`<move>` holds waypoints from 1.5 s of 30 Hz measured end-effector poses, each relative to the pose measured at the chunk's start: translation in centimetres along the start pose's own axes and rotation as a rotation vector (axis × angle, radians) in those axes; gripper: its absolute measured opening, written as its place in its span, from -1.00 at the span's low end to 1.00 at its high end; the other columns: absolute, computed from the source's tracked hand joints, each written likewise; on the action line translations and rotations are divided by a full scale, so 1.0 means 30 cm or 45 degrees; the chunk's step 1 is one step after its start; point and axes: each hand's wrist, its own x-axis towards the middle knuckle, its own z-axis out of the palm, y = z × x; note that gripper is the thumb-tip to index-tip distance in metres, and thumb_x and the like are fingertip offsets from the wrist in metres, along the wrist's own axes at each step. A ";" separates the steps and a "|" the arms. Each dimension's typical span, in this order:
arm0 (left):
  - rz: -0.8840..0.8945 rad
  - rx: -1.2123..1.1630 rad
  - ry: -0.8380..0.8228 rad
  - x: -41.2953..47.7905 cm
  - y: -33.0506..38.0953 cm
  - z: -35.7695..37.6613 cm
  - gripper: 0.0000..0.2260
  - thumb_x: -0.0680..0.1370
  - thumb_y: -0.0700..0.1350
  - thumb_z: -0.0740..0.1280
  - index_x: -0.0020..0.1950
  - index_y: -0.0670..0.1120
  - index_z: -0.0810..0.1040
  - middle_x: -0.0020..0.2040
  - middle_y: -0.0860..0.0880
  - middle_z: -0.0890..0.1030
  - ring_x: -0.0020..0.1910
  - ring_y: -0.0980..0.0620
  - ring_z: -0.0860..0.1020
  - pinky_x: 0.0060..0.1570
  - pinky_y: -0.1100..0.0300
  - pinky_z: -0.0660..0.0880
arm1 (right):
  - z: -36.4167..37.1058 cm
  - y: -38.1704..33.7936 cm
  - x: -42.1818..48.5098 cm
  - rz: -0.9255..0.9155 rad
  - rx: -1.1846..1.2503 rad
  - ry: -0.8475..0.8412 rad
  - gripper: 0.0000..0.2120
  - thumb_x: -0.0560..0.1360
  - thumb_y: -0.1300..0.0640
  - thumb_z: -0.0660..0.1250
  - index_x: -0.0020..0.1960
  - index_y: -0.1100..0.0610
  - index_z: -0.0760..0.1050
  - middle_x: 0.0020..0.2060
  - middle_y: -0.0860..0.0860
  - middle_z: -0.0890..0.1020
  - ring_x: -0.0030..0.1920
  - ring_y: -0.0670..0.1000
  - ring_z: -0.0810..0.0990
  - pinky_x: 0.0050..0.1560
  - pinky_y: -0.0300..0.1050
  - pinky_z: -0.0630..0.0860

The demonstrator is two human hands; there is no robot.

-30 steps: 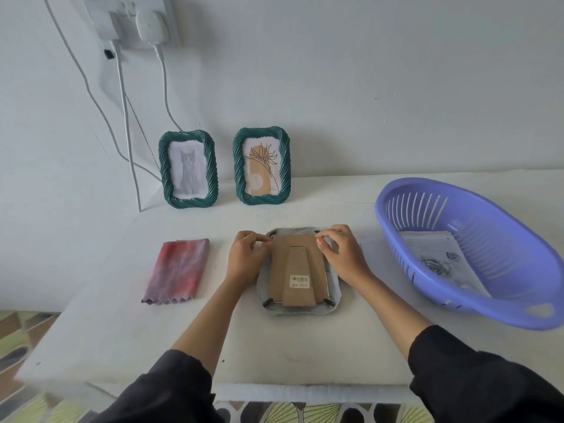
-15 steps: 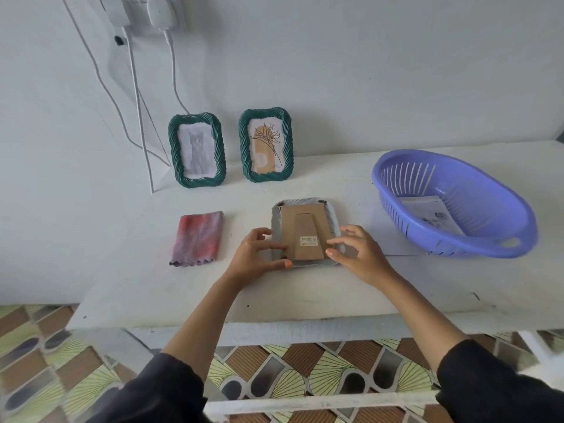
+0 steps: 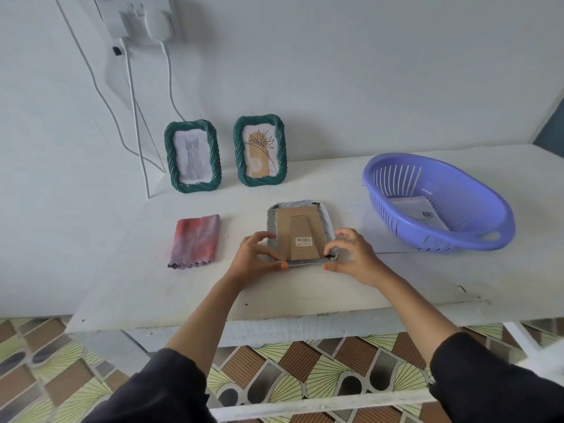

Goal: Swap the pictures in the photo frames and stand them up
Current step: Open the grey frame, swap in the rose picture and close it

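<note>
A grey photo frame point(image 3: 300, 206) lies face down in the middle of the white table, its brown cardboard back and stand facing up. My left hand point(image 3: 254, 261) pinches its near left corner. My right hand point(image 3: 351, 257) pinches the near right corner, fingertips at the black clip there. Two green frames stand against the wall behind: one with a cat picture point(image 3: 193, 156), one with a plant picture point(image 3: 260, 151).
A folded red and purple cloth point(image 3: 195, 239) lies left of the grey frame. A purple slotted basket point(image 3: 436, 203) with printed sheets inside sits at the right. Chargers and white cables hang on the wall at the back left. The table's front edge is close to my arms.
My hands moved from the far corners of the grey frame to its near corners. The camera pulled back, so the table's front edge and the patterned floor now show.
</note>
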 end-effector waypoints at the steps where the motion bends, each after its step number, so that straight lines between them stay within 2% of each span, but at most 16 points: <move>1: -0.006 -0.005 0.001 0.002 0.001 -0.002 -0.77 0.31 -0.10 0.55 -0.34 0.22 0.60 0.17 0.16 0.42 0.26 0.07 0.27 0.28 0.20 0.21 | -0.004 -0.002 -0.001 0.000 -0.004 -0.012 -0.80 0.31 0.05 0.52 -0.13 -0.08 0.54 0.30 0.04 0.33 0.39 0.06 0.27 0.40 0.02 0.20; 3: -0.026 -0.019 0.000 0.007 -0.001 -0.005 -0.69 0.29 -0.09 0.57 -0.40 0.33 0.59 0.21 0.17 0.39 0.30 0.05 0.25 0.34 0.17 0.20 | -0.009 -0.005 -0.002 0.001 -0.012 -0.033 -0.80 0.31 0.03 0.52 -0.18 -0.11 0.50 0.34 0.04 0.30 0.41 0.06 0.24 0.41 0.04 0.18; 6: -0.056 -0.020 -0.035 0.017 -0.001 -0.007 -0.65 0.27 -0.08 0.58 -0.43 0.39 0.58 0.27 0.16 0.36 0.36 0.02 0.22 0.41 0.08 0.18 | -0.013 -0.002 -0.001 -0.028 -0.058 -0.036 -0.83 0.33 0.02 0.50 -0.13 0.00 0.57 0.37 0.02 0.29 0.41 0.06 0.24 0.39 0.05 0.19; 8: -0.076 -0.010 -0.056 0.023 -0.002 -0.006 -0.67 0.26 -0.07 0.58 -0.43 0.37 0.59 0.26 0.17 0.36 0.37 0.02 0.22 0.42 0.05 0.19 | -0.012 -0.004 -0.001 -0.062 -0.075 -0.042 -0.87 0.34 0.02 0.49 -0.20 -0.06 0.54 0.39 0.00 0.30 0.41 0.06 0.25 0.38 0.07 0.22; 10: -0.094 -0.045 -0.061 0.028 -0.005 -0.005 -0.72 0.26 -0.07 0.58 -0.42 0.32 0.61 0.25 0.17 0.37 0.36 0.03 0.25 0.41 0.06 0.21 | -0.015 -0.007 0.000 -0.090 -0.076 -0.074 -0.79 0.34 0.02 0.49 -0.29 -0.19 0.47 0.41 -0.03 0.28 0.43 0.04 0.23 0.39 0.11 0.20; 13: -0.164 -0.326 0.108 0.043 0.002 -0.001 -0.86 0.33 -0.06 0.54 -0.30 0.19 0.66 0.21 0.04 0.42 0.30 0.03 0.37 0.31 0.10 0.31 | -0.033 -0.009 0.008 -0.049 0.013 -0.129 -0.76 0.32 0.01 0.51 -0.26 -0.27 0.47 0.39 -0.10 0.26 0.44 -0.04 0.18 0.44 0.09 0.13; 15: -0.225 -0.303 0.284 0.070 0.007 0.004 -0.95 0.42 -0.07 0.47 -0.16 0.07 0.66 0.17 -0.04 0.46 0.23 0.00 0.43 0.21 0.15 0.36 | -0.047 -0.008 0.030 0.004 0.154 -0.084 -0.79 0.34 0.02 0.49 -0.17 -0.24 0.51 0.32 -0.10 0.31 0.40 -0.07 0.22 0.44 0.02 0.14; 18: -0.296 -0.045 0.378 0.120 0.008 0.026 -0.87 0.47 -0.07 0.41 -0.02 -0.03 0.68 0.13 -0.09 0.54 0.17 -0.05 0.48 0.14 0.16 0.39 | -0.052 -0.006 0.100 0.044 0.164 0.116 -0.83 0.45 0.10 0.40 0.04 -0.02 0.60 0.28 0.04 0.45 0.34 0.00 0.38 0.34 -0.10 0.25; 20: -0.351 0.039 0.377 0.144 0.017 0.043 -0.85 0.48 -0.07 0.39 0.00 -0.06 0.68 0.12 -0.10 0.57 0.18 -0.07 0.48 0.15 0.14 0.40 | -0.048 -0.007 0.154 0.086 0.107 0.167 -0.77 0.50 0.13 0.33 0.14 0.10 0.59 0.24 0.08 0.51 0.30 0.04 0.45 0.31 -0.10 0.32; 23: -0.408 0.118 0.417 0.164 0.029 0.060 -0.85 0.47 -0.05 0.39 -0.03 -0.05 0.69 0.11 -0.08 0.60 0.18 -0.09 0.48 0.12 0.10 0.43 | -0.031 -0.001 0.214 0.141 0.017 0.144 -0.73 0.53 0.15 0.26 0.21 0.13 0.54 0.25 0.08 0.51 0.27 0.07 0.47 0.30 -0.03 0.37; 28: -0.438 0.063 0.463 0.173 0.049 0.063 -0.87 0.45 -0.09 0.42 -0.09 -0.10 0.71 -0.02 -0.09 0.69 0.03 -0.06 0.58 -0.11 0.22 0.41 | 0.014 0.016 0.213 0.147 -0.099 0.286 -0.73 0.54 0.21 0.22 0.20 0.16 0.55 0.28 0.04 0.49 0.28 0.06 0.44 0.24 -0.15 0.32; 31: -0.523 0.024 0.444 0.178 0.068 0.064 -0.85 0.42 -0.03 0.44 -0.09 -0.07 0.70 -0.12 -0.03 0.67 -0.10 0.01 0.56 -0.18 0.22 0.43 | 0.023 0.023 0.216 0.130 -0.125 0.326 -0.74 0.53 0.22 0.23 0.17 0.17 0.57 0.28 0.04 0.50 0.28 0.06 0.45 0.24 -0.17 0.31; 36: -0.591 -0.014 0.392 0.193 0.081 0.069 -0.84 0.39 -0.03 0.48 -0.11 -0.09 0.69 -0.22 0.00 0.59 -0.16 0.00 0.53 -0.09 0.08 0.52 | 0.023 0.032 0.216 0.094 -0.142 0.330 -0.74 0.53 0.21 0.23 0.17 0.16 0.58 0.29 0.04 0.50 0.29 0.06 0.45 0.25 -0.17 0.32; 40: -0.610 -0.088 0.426 0.195 0.077 0.069 -0.83 0.39 -0.07 0.49 -0.08 -0.12 0.69 -0.20 0.00 0.59 -0.16 0.02 0.52 -0.13 0.15 0.46 | 0.024 0.033 0.215 0.086 -0.147 0.316 -0.74 0.53 0.17 0.24 0.17 0.16 0.58 0.29 0.04 0.50 0.28 0.06 0.44 0.25 -0.17 0.31; 45: -0.673 -0.204 0.416 0.204 0.063 0.061 -0.82 0.36 -0.14 0.52 -0.08 -0.17 0.69 -0.15 -0.07 0.64 -0.15 0.01 0.52 -0.06 0.11 0.49 | 0.022 0.031 0.208 0.073 -0.132 0.303 -0.72 0.51 0.10 0.30 0.17 0.16 0.58 0.28 0.04 0.51 0.28 0.06 0.45 0.26 -0.14 0.32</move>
